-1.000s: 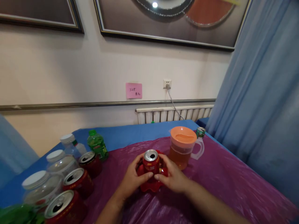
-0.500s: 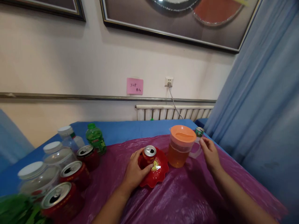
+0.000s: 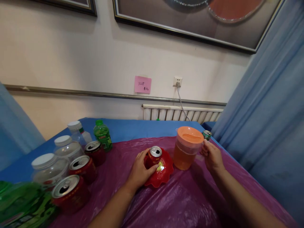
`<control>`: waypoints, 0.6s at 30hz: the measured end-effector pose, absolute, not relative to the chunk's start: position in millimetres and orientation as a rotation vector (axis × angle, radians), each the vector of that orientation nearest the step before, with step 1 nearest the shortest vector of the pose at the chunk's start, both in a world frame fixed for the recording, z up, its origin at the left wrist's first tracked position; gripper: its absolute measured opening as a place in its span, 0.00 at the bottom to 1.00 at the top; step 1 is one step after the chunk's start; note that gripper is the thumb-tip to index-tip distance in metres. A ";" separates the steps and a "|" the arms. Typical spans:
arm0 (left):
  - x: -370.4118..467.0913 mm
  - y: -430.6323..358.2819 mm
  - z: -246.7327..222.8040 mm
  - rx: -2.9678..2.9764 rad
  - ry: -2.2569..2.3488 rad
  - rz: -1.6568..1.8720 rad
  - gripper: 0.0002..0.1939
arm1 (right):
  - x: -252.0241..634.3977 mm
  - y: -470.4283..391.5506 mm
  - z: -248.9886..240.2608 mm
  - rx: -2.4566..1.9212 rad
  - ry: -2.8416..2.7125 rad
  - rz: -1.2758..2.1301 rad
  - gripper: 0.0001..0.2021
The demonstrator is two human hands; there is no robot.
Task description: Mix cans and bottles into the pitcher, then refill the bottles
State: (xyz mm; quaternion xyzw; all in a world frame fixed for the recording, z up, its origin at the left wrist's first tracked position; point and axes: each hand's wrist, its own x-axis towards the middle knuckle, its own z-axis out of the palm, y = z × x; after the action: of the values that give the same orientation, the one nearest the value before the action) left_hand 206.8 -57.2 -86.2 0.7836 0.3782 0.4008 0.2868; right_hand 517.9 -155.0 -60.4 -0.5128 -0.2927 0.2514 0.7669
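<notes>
"While the left hand (image 3: 141, 169) is clasping the red can (image 3: 154, 157), what is that can resting on?"

"It is standing upright, apparently inside the left part of the red dish (image 3: 163, 177). The thumb is crossing its front and the fingers are wrapping its far left side, probably because the dish's curved inside is offering poor footing."

"And the right hand (image 3: 212, 155)?"

"Its fingers are bending inward at the handle of the pitcher (image 3: 186, 151), seemingly gripping it, though the hand is hiding much of the handle. The pitcher is standing just right of the dish with its handle pointing outward, which is likely giving that hand an easier hold. An orange lid (image 3: 190, 135) is covering the top."

"Why are other things sitting on the left?"

"Three more red cans (image 3: 84, 172) are lining up beside clear, white-lidded jars (image 3: 67, 150), and a green bottle (image 3: 103, 136) is standing near the farthest can. Perhaps they are sitting there to avoid crowding the hands over the purple sheet (image 3: 185, 196)."
</notes>
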 end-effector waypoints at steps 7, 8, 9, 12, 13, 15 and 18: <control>205.9 -58.7 -86.4 2.089 1.043 1.085 0.34 | 522.2 -167.7 -39.4 -1.090 -0.606 0.542 0.26; 206.0 -59.0 -86.3 2.091 1.039 1.080 0.34 | 522.8 -170.3 -34.3 -1.090 -0.613 0.546 0.26; 206.2 -59.4 -86.0 2.096 1.031 1.074 0.34 | 523.3 -172.7 -29.2 -1.092 -0.621 0.550 0.26; 206.5 -60.7 -84.2 2.127 0.992 1.066 0.33 | 522.6 -178.5 -15.2 -1.113 -0.654 0.570 0.26; 206.4 -61.1 -83.5 2.140 0.982 1.070 0.33 | 521.6 -180.0 -11.6 -1.124 -0.667 0.578 0.26; 206.1 -61.9 -82.3 2.170 0.973 1.076 0.33 | 518.8 -183.0 -6.1 -1.146 -0.696 0.599 0.26; 205.4 -63.2 -80.9 2.199 0.990 1.083 0.34 | 514.2 -188.1 -1.4 -1.209 -0.758 0.638 0.25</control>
State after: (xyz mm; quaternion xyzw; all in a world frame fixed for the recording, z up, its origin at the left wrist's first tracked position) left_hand 205.4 -63.2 -80.9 0.8063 0.3628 0.3969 0.2465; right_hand 514.2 -188.1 -1.4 -0.5448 -0.3415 0.2875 0.7099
